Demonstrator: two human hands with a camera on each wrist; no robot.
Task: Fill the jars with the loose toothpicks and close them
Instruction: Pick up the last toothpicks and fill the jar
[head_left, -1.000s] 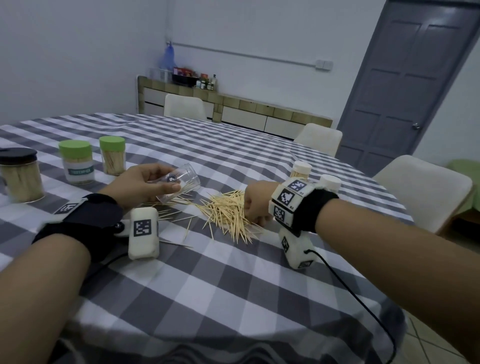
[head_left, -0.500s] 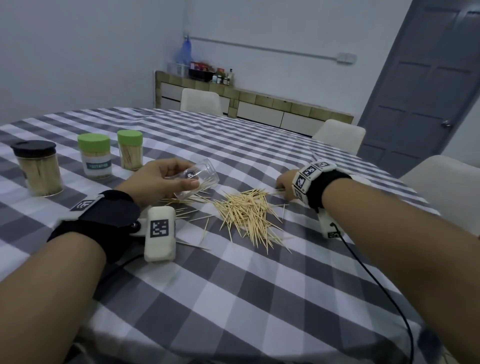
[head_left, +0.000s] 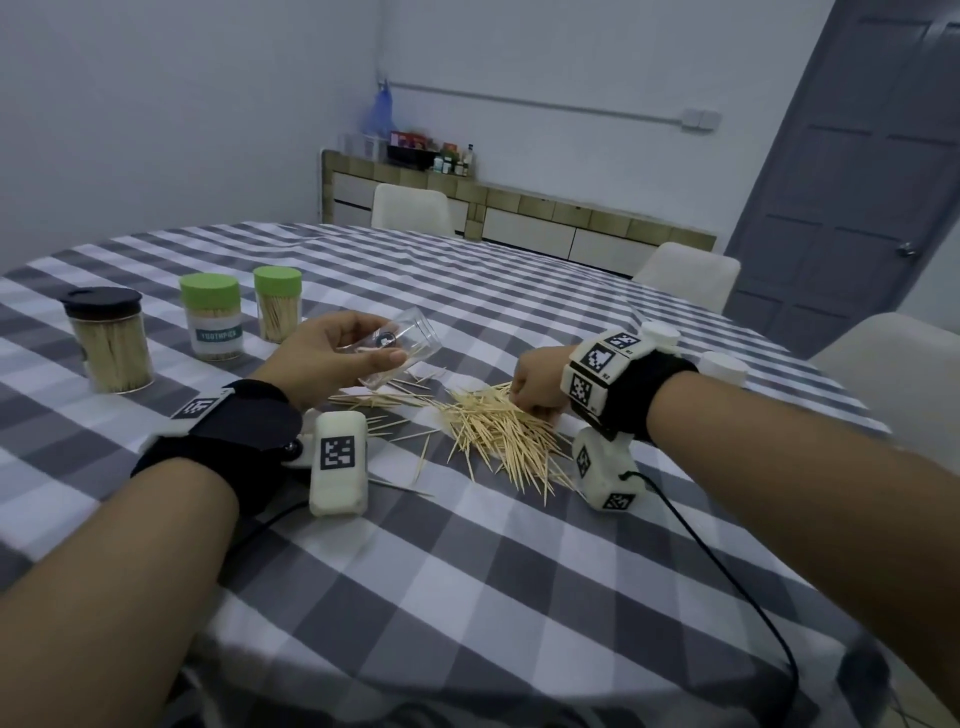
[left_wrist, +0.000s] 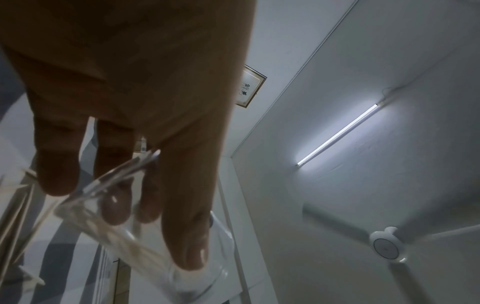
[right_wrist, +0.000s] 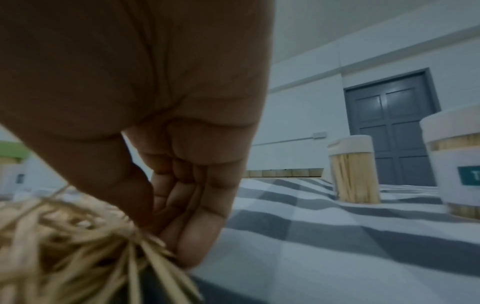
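My left hand (head_left: 332, 358) grips a clear empty jar (head_left: 402, 348), tilted on its side just above the table; the left wrist view shows my fingers (left_wrist: 182, 216) curled round the clear jar (left_wrist: 135, 246). A pile of loose toothpicks (head_left: 498, 436) lies on the checked tablecloth between my hands. My right hand (head_left: 537, 382) is down at the pile's far right edge, its curled fingers (right_wrist: 197, 216) pinching a bunch of toothpicks (right_wrist: 78, 236).
Three closed full jars stand at the left: one with a black lid (head_left: 109, 340), two with green lids (head_left: 210, 317) (head_left: 278, 304). Two white-lidded jars (right_wrist: 351, 170) (right_wrist: 457, 164) stand behind my right wrist. White chairs ring the round table (head_left: 467, 597).
My right hand went out toward the white-lidded jars, then came back down onto the pile and closed on toothpicks. My left hand keeps holding the tilted jar in place.
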